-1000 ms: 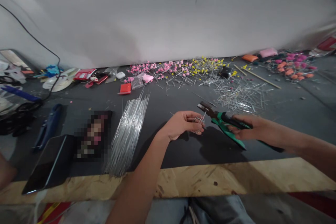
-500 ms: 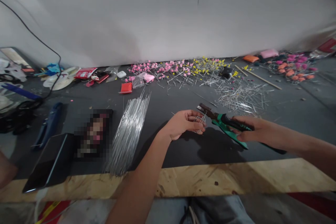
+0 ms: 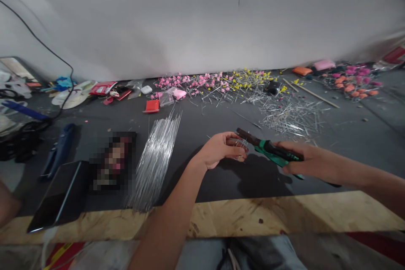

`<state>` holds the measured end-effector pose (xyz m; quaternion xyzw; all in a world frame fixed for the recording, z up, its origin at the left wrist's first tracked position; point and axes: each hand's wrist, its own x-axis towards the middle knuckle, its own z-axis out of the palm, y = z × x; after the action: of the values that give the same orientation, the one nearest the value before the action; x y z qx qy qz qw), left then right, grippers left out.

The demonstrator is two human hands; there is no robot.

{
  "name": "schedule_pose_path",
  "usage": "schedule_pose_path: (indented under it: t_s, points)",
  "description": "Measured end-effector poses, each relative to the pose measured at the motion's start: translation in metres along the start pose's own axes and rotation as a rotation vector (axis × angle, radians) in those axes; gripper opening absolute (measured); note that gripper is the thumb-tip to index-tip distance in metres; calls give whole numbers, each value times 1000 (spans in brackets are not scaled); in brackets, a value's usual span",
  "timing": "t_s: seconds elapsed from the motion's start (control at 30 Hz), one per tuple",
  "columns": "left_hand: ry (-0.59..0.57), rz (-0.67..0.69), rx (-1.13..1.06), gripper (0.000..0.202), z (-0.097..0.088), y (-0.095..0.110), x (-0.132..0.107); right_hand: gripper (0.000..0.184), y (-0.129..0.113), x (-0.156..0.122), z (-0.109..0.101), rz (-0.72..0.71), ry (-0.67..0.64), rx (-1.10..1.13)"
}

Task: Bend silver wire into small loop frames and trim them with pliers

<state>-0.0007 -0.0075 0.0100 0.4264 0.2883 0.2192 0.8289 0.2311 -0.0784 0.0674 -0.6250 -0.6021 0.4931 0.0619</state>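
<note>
Left grip (image 3: 221,150) pinches bent wire (image 3: 242,142), maybe to keep it steady by the pliers (image 3: 267,147); right grip (image 3: 311,158) wraps their handles (green and black), right of the long wire bundle (image 3: 156,160).

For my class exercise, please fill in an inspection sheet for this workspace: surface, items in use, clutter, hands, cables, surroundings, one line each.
Surface: dark tabletop with a wooden front edge.
Items in use: bent wire piece and green-and-black pliers; whether the pliers grip the wire cannot be told.
Clutter: wire bundle, loose wire pile, red packet, blue-handled tool; a dark glossy device overlaps the wooden edge.
Hands: left hand holds the wire piece; right hand grips the pliers.
Cables: black cable at left; white cable below the device.
Surroundings: pale wall behind; part of another person at the left edge.
</note>
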Motion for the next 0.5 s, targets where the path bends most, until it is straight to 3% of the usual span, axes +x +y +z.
schedule_pose_path:
  t_s: [0.27, 0.5]
  points:
    - [0, 8, 1, 38, 0, 0, 0, 55, 0, 1, 2, -60, 2, -83]
    - [11, 5, 18, 37, 0, -1, 0, 40, -2, 0, 3, -159, 56, -164]
